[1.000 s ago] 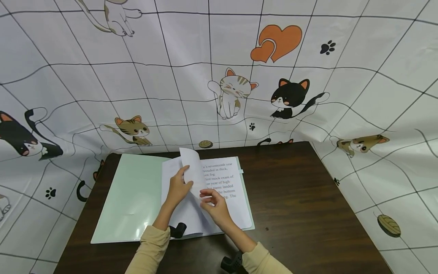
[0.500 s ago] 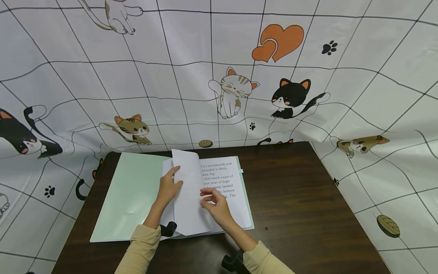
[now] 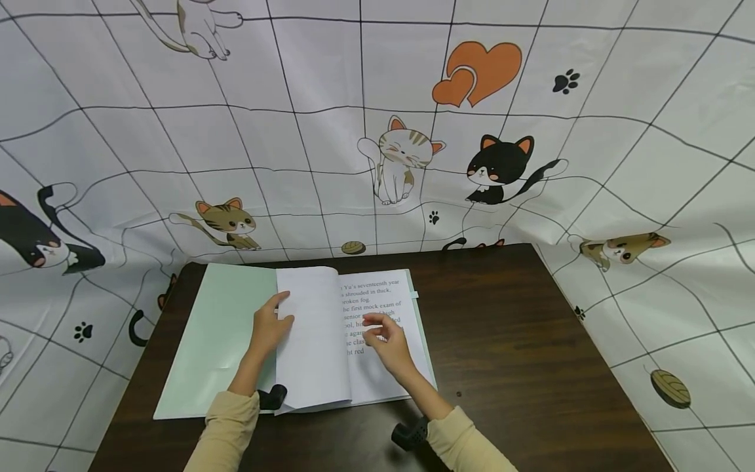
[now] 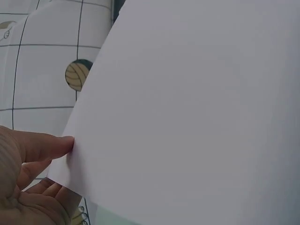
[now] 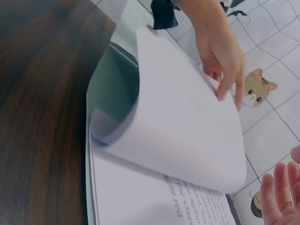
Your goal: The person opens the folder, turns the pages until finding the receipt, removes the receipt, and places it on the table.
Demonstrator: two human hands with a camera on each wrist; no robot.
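Observation:
A mint-green folder [image 3: 215, 334] lies spread on the table with white sheets in it. My left hand [image 3: 268, 333] pinches the left edge of a blank white page [image 3: 312, 341]. In the left wrist view the thumb [image 4: 56, 146] is on top of that page and the fingers are beneath it. The right wrist view shows the page lifted and curved, with a large-print text page [image 5: 164, 201] under it. Above the text page my right hand [image 3: 390, 347] hovers with its fingers loosely bent, holding nothing, and covers some words.
The dark wooden table [image 3: 519, 354] extends to the right of the folder. A small tab [image 3: 415, 295] sticks out at the folder's right edge. Behind and beside the table hangs a white grid-patterned curtain [image 3: 318, 144] with cartoon cats.
My left hand has moved left, drawing the page over toward the folder's left cover. More printed text has come into view. My right hand has shifted slightly right and up.

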